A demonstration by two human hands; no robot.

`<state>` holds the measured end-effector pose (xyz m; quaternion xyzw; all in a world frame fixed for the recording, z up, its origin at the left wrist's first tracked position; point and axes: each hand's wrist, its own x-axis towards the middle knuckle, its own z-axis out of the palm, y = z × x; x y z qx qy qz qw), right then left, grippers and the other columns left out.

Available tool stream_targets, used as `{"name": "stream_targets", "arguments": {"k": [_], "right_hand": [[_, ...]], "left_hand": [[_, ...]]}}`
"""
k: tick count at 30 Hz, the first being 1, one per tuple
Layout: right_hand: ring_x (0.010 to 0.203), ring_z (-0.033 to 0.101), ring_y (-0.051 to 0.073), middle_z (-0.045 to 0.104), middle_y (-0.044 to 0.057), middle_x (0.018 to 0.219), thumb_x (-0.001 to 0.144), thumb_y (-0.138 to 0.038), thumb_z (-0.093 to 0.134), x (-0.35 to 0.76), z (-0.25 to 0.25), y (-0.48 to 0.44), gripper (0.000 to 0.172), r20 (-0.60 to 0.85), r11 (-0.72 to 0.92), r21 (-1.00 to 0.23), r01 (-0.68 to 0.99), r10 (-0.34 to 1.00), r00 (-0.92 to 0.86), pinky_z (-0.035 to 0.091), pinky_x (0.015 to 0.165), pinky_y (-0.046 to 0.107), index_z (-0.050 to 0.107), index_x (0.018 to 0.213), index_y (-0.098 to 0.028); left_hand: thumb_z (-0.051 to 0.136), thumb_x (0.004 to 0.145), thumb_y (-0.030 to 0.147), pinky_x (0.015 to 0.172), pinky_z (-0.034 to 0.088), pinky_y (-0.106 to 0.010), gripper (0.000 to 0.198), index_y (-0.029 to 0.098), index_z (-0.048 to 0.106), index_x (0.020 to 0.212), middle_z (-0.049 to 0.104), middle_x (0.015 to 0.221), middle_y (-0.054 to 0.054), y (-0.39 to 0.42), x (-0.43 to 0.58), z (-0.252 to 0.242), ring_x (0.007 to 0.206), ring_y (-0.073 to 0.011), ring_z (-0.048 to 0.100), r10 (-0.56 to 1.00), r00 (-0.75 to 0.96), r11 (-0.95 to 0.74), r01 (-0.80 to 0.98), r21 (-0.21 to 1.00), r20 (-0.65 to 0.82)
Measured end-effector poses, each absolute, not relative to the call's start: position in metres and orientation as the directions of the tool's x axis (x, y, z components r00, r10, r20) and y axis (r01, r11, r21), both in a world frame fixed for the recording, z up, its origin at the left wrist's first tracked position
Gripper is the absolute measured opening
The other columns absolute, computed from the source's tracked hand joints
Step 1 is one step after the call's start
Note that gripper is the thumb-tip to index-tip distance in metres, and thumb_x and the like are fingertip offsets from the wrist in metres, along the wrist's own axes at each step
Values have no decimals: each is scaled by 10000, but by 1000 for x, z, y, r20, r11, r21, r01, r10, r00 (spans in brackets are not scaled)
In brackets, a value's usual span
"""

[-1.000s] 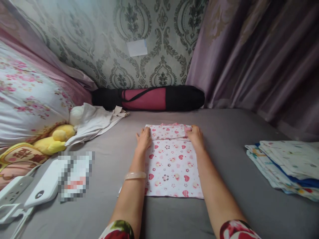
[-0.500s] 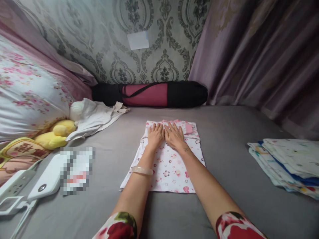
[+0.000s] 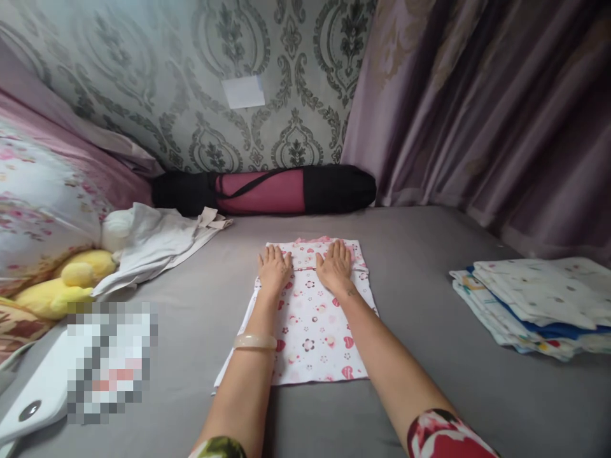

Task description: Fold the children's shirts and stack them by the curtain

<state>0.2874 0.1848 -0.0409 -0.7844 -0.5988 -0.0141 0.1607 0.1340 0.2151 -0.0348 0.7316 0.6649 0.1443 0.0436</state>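
A white garment with pink hearts and small flowers lies partly folded on the grey bed sheet. Its far part is turned over into a band, with a bit of pink trim at the far edge. My left hand lies flat on the left of that band, fingers pointing away from me. Flat on the right of the band rests my right hand, its thumb spread. Both hands are open and press on the cloth without gripping it. My palms hide parts of the fold.
To the right sits a stack of folded printed clothes. A black and maroon long bag lies along the wall. On the left are a grey cloth, a yellow plush toy, a floral pillow and a white device.
My hands have moved apart, from side by side at the middle of the folded band toward its left and right sides. The view has shifted slightly to the right.
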Motion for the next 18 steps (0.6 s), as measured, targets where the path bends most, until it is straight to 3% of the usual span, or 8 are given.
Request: {"name": "stream_targets", "arguments": {"k": [7,13,16,18], "right_hand": [[1438,185,326,282,244,1528,974,-406,290,290,-40,185,676,172,-241,-237,941,943,285,108,1161,437,327,1439,83],[1393,318,280,414,183,1478,989,-331,190,310,-20,188,583,135,-240,-333,912,945,298,201,1140,387,445,1402,-8],[1422,249,298,354,189,1512,982,-321,222,322,-22,188,580,198,-269,-302,915,921,336,163,1153,420,393,1430,5],[1426,233,307,325,201,1524,977,-323,251,328,-29,187,588,187,-302,-272,914,915,358,161,1152,428,365,1440,20]], "left_hand": [[234,965,423,1181,156,-481,631,47,355,1457,303,1541,-164,217,130,-36,1450,-283,220,994,63,-84,957,276,85],[223,972,399,1180,101,-531,589,68,410,1421,346,1523,-162,219,129,-33,1444,-288,239,990,76,-110,945,308,122],[211,975,375,1190,61,-513,570,85,419,1419,368,1516,-143,219,129,-32,1449,-273,229,980,76,-129,948,292,186],[206,974,380,1192,87,-496,578,91,394,1438,343,1530,-137,219,128,-32,1453,-266,218,985,84,-126,946,299,151]]}}
